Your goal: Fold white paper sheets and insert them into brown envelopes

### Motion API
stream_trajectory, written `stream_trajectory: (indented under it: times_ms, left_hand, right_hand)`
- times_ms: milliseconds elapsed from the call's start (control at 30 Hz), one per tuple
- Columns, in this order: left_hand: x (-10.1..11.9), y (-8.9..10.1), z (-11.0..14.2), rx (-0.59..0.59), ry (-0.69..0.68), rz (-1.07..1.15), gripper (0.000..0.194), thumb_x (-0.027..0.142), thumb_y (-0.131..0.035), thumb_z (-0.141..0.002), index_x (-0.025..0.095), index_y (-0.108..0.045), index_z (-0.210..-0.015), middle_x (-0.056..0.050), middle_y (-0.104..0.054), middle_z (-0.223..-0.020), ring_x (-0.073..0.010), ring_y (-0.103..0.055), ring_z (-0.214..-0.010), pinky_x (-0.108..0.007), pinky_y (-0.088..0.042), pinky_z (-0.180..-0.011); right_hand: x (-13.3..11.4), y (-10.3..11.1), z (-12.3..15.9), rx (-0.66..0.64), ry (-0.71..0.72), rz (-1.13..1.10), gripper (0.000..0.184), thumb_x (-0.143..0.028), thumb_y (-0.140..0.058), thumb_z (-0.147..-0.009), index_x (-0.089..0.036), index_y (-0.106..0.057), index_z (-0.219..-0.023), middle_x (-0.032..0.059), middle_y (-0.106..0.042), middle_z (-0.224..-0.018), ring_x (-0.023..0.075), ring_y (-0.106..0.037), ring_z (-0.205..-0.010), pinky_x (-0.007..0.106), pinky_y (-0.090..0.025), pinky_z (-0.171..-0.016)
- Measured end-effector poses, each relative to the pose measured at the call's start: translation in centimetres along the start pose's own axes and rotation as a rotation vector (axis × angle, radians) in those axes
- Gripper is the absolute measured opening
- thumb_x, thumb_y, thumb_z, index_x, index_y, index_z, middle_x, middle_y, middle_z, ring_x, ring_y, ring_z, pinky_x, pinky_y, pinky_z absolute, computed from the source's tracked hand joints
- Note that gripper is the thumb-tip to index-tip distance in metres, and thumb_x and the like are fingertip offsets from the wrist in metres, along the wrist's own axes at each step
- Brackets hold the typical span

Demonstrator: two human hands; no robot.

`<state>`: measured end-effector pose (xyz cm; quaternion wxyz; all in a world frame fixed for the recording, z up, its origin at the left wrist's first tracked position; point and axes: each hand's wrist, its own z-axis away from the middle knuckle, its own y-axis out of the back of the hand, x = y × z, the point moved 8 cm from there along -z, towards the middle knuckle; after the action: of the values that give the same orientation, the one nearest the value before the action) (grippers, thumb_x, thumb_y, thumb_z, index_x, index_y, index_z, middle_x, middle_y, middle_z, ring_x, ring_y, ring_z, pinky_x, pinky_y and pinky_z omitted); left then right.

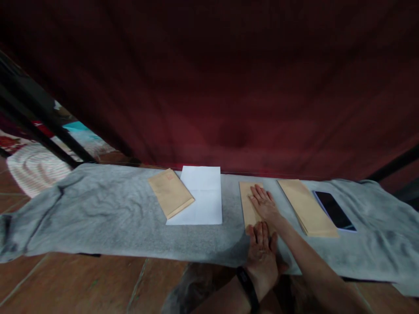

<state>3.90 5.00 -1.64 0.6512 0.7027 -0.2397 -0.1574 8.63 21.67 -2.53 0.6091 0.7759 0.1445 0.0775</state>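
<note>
A brown paper envelope [248, 201] lies upright in front of me on a grey cloth, partly covered by both hands. My right hand [266, 207] rests flat on its upper part with the fingers stretched out. Lower down, my left hand [262, 253], with a dark band on the wrist, presses its spread fingers on the envelope's near end. Neither hand grips anything. To the right sits a stack of brown envelopes [309, 209]. On the left, another brown envelope [170, 194] lies slanted across part of the white paper sheets [206, 196].
The grey cloth [108, 213] covers a long, narrow surface above a tiled floor [108, 279]. A phone [334, 211] lies beside the envelope stack at the right. A dark red curtain [209, 87] hangs right behind the surface. Dark metal bars [62, 135] stand at the left.
</note>
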Motion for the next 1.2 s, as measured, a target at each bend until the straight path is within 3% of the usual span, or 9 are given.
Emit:
stream_trajectory:
  times_ms: [167,333,433,733,833,967,1200]
  left_hand:
    - [0.3,-0.6,-0.1,0.041,-0.007,-0.077,0.056,0.036,-0.043,-0.094,0.019,-0.044,-0.148,-0.018,-0.041,-0.154,-0.0384,-0.037,-0.142,-0.066,-0.032,-0.111]
    - [0.3,-0.4,0.2,0.043,0.005,-0.104,0.058,0.042,-0.041,-0.096,0.02,-0.041,-0.15,-0.016,-0.039,-0.156,-0.0369,-0.035,-0.143,-0.063,-0.033,-0.111]
    - [0.2,-0.1,0.5,0.033,-0.004,-0.124,0.054,0.035,-0.038,-0.097,0.02,-0.042,-0.149,-0.015,-0.038,-0.156,-0.0349,-0.034,-0.144,-0.062,-0.031,-0.112]
    - [-0.4,0.3,0.1,-0.13,-0.025,0.125,0.063,0.045,-0.039,-0.096,0.012,-0.038,-0.151,-0.02,-0.026,-0.16,-0.0368,-0.021,-0.149,-0.064,-0.02,-0.116]
    - [-0.7,0.6,0.2,-0.151,-0.022,0.209,0.068,0.051,-0.038,-0.096,0.012,-0.035,-0.152,-0.02,-0.025,-0.161,-0.0367,-0.014,-0.15,-0.062,-0.016,-0.118]
    - [-0.9,1.0,0.2,-0.206,-0.037,0.293,0.076,0.06,-0.039,-0.094,0.011,-0.034,-0.152,-0.02,-0.024,-0.161,-0.0369,-0.008,-0.151,-0.063,-0.011,-0.119]
    - [-1.9,2.1,0.1,-0.277,-0.074,0.38,0.076,0.057,-0.044,-0.094,0.01,-0.03,-0.153,-0.02,-0.022,-0.162,-0.0345,-0.01,-0.151,-0.059,-0.008,-0.122]
  right_hand:
    - [0.8,-0.9,-1.8,0.001,-0.119,0.06,0.055,-0.039,-0.02,-0.103,-0.02,-0.035,-0.152,0.0125,-0.034,-0.158,0.0262,-0.031,-0.146,0.052,-0.025,-0.115]
    - [1.1,-1.5,-2.4,0.031,-0.159,0.086,0.056,-0.041,-0.02,-0.103,-0.019,-0.035,-0.152,0.0125,-0.035,-0.158,0.0265,-0.033,-0.145,0.052,-0.025,-0.115]
    - [1.2,-1.4,-2.1,0.062,-0.161,0.105,0.057,-0.041,-0.021,-0.103,-0.018,-0.036,-0.152,0.0127,-0.036,-0.157,0.0278,-0.033,-0.144,0.052,-0.024,-0.115]
    - [0.3,-1.3,0.5,0.011,0.048,0.096,0.053,-0.036,-0.02,-0.103,-0.021,-0.043,-0.148,0.01,-0.035,-0.158,0.026,-0.029,-0.147,0.051,-0.025,-0.116]
    - [0.2,-1.3,1.9,-0.017,0.097,0.06,0.054,-0.036,-0.02,-0.103,-0.021,-0.037,-0.151,0.0103,-0.031,-0.16,0.0247,-0.026,-0.148,0.049,-0.024,-0.117]
    - [0.3,-1.4,3.6,-0.078,0.086,-0.03,0.058,-0.042,-0.017,-0.103,-0.022,-0.023,-0.157,0.009,-0.026,-0.162,0.0219,-0.023,-0.149,0.046,-0.022,-0.119]
    - [-0.4,-0.7,5.9,-0.152,0.024,-0.111,0.059,-0.045,-0.015,-0.103,-0.024,-0.009,-0.158,0.006,-0.022,-0.163,0.0198,-0.018,-0.15,0.046,-0.02,-0.121]
